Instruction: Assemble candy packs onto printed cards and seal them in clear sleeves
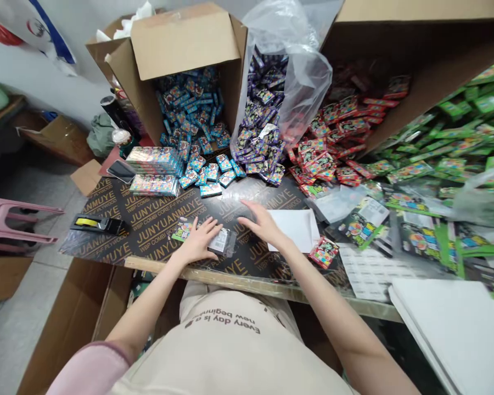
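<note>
My left hand lies flat, fingers spread, on a green and black printed packet in a clear plastic sleeve, near the table's front edge. The hand covers the packet's middle. Slightly above the table, to the right of that packet, my right hand is held with thumb and fingers apart and nothing between them. Beside it lies a white sheet, with a small red box at its lower right corner.
Small blue boxes, purple boxes and red boxes spill from containers at the back. Stacked wrapped packs, a phone and a tape dispenser are on the left. Green-black packets pile up on the right.
</note>
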### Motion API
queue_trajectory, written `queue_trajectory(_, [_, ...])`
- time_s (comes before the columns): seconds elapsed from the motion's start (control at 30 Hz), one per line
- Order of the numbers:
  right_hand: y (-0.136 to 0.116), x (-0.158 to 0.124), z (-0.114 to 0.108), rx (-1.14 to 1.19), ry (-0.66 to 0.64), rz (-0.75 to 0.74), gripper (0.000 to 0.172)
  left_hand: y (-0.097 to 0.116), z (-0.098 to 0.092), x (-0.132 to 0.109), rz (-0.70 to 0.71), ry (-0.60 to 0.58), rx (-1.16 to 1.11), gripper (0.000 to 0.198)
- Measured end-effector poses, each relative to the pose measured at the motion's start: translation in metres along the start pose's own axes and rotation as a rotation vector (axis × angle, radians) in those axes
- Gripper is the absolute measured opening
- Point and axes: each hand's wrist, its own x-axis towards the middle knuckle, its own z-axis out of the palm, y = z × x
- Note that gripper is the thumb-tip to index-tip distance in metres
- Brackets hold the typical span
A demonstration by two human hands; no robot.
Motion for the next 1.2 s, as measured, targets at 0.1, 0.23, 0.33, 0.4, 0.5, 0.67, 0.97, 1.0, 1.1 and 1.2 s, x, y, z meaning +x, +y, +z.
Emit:
queue_trajectory(0.1, [-0.007, 0.051, 0.035, -0.193, -0.107, -0.050, 0.066, 0.003, 0.009, 0.007, -0.048, 0.009, -0.005, 0.094])
queue_trajectory(0.23, [-0.028, 0.108, 0.072, -0.462, -0.060, 0.129, 0.084, 0.008, 0.019, 0.003, -0.134, 0.080, 0.026, 0.094])
queue_trajectory(0.33, [-0.039, 0.129, 0.092, -0.566, 0.008, 0.209, 0.083, 0.016, 0.026, -0.003, -0.189, 0.117, 0.067, 0.098])
queue_trajectory(0.4, [-0.037, 0.131, 0.098, -0.561, 0.023, 0.217, 0.079, 0.018, 0.026, -0.006, -0.220, 0.134, 0.083, 0.097])
queue_trajectory(0.5, [-0.023, 0.117, 0.092, -0.421, 0.011, 0.184, 0.079, 0.009, 0.015, -0.010, -0.288, 0.176, 0.084, 0.088])
queue_trajectory(0.67, [-0.011, 0.066, 0.049, -0.047, 0.082, -0.025, 0.094, -0.019, -0.009, -0.012, -0.420, 0.293, 0.044, 0.075])
queue_trajectory(0.97, [-0.046, -0.003, 0.011, -0.263, -0.134, -0.197, 0.077, -0.004, -0.010, 0.011, -0.146, 0.304, -0.092, 0.097])
queue_trajectory(1.0, [-0.046, -0.006, 0.010, -0.244, -0.149, -0.200, 0.079, -0.002, -0.011, 0.013, -0.127, 0.302, -0.093, 0.099])
queue_trajectory(1.1, [-0.044, -0.012, 0.005, -0.162, -0.189, -0.216, 0.088, 0.002, -0.015, 0.015, -0.064, 0.271, -0.107, 0.105])
queue_trajectory(1.2, [-0.041, -0.013, 0.001, -0.128, -0.256, -0.236, 0.090, 0.006, -0.018, 0.016, -0.007, 0.213, -0.112, 0.109])
